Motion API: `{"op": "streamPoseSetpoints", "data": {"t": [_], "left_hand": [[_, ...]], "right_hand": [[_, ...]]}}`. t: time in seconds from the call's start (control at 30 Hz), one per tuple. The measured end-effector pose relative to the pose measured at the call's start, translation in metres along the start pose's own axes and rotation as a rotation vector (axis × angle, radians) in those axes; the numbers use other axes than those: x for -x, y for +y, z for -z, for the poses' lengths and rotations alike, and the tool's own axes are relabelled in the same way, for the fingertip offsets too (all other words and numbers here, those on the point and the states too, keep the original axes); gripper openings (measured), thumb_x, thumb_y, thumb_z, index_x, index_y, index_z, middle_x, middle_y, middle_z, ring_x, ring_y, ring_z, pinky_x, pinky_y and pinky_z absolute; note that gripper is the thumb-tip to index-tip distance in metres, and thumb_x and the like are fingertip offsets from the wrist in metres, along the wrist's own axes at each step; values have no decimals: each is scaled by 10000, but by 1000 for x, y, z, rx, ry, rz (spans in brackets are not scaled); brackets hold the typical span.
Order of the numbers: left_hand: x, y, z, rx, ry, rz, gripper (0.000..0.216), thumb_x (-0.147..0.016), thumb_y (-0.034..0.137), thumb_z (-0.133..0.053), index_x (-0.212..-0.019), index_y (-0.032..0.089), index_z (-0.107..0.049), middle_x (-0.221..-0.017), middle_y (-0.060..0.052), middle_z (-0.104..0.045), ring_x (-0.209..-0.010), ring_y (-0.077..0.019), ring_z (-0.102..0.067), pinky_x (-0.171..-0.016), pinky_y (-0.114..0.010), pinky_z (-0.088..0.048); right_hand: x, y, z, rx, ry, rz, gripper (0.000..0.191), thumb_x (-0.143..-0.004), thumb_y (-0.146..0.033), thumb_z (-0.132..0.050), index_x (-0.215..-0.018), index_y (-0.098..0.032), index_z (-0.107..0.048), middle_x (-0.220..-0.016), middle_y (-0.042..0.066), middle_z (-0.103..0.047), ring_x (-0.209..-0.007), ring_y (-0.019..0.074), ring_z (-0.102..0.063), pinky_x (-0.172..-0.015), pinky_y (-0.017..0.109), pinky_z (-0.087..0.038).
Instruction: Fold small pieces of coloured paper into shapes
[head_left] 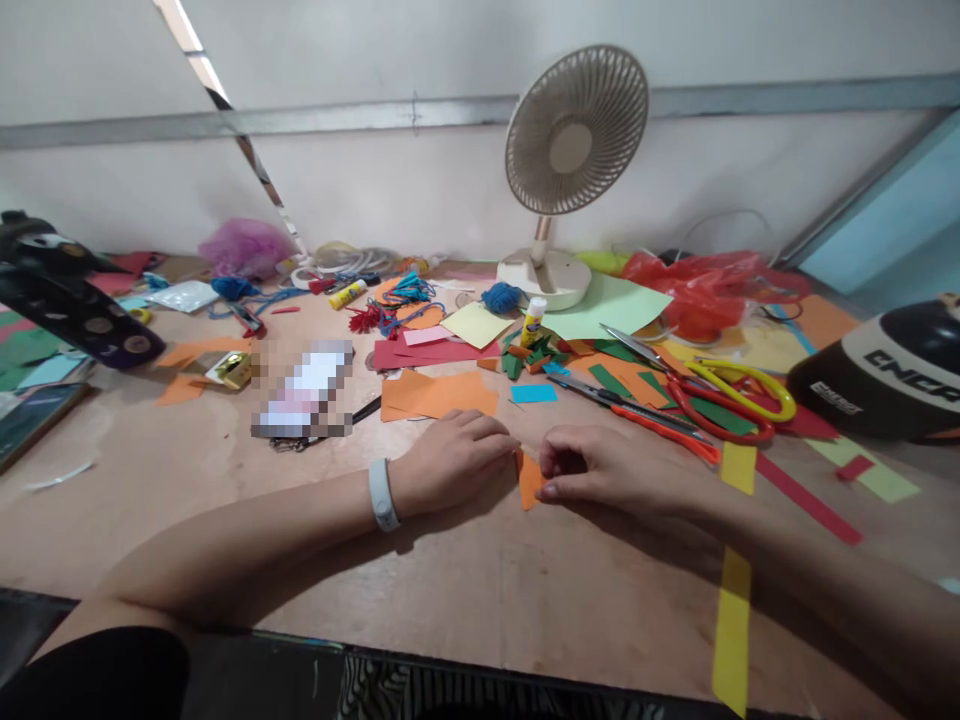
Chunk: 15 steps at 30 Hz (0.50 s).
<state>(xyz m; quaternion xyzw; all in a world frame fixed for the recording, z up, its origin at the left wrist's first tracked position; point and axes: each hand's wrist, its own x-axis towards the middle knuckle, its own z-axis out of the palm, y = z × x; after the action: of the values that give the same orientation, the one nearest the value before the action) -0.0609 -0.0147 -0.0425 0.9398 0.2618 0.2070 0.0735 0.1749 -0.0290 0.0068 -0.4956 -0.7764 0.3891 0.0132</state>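
Observation:
A small piece of orange paper (529, 480) stands between my two hands, just above the wooden table. My right hand (600, 465) pinches its right edge, thumb low and fingers curled. My left hand (461, 458), with a pale band on the wrist, has its closed fingers at the paper's upper left edge; the thumb is hidden. Beyond the hands lie larger orange sheets (435, 394) and a small blue paper rectangle (533, 394). A utility knife (637, 412) with an orange end and scissors (716, 395) with red and yellow handles lie past my right hand.
A cream fan (571, 148) stands at the back. Near it are a glue stick (533, 322), blue yarn (501, 297) and green paper cuttings (517, 360). A dark bottle (82, 300) leans at left; another black container (877, 370) is at right. A yellow strip (733, 590) passes under my right forearm.

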Motion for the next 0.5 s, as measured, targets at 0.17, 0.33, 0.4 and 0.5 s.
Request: {"op": "streamPoseSetpoints", "data": {"t": [0.17, 0.33, 0.4, 0.5], "left_hand": [[0, -1, 3, 125, 61, 68, 263, -1006, 312, -490, -1143, 165, -659, -1055, -99, -710, -922, -205, -661, -810, -370, -526], [0, 2, 5, 440, 106, 207, 481, -925, 412, -640, -1335, 176, -549, -1092, -112, -713, -982, -212, -687, -869, -391, -553], [1, 4, 3, 716, 83, 257, 701, -844, 418, -740, -1437, 198, -439, -1113, -116, -716, -964, -211, -707, -847, -380, -570], [2, 7, -2, 1049, 49, 331, 767, -845, 351, -744, -1488, 203, -351, -1099, -124, -726, -926, -200, -724, -810, -356, -581]], "right_hand": [[3, 1, -5, -111, 35, 45, 237, -864, -417, -641, -780, -195, -631, -760, 10, -636, -716, 158, -543, -610, 261, -391], [3, 4, -8, -286, 232, 61, 313, -867, -512, -634, -807, -205, -644, -787, 17, -651, -706, 155, -556, -619, 268, -413], [4, 3, -11, -314, 314, 80, 323, -856, -526, -646, -798, -208, -654, -802, 28, -659, -725, 164, -565, -632, 275, -423], [5, -3, -19, -340, 381, 104, 316, -846, -527, -656, -808, -214, -669, -824, 42, -659, -743, 174, -563, -642, 283, -433]]}}
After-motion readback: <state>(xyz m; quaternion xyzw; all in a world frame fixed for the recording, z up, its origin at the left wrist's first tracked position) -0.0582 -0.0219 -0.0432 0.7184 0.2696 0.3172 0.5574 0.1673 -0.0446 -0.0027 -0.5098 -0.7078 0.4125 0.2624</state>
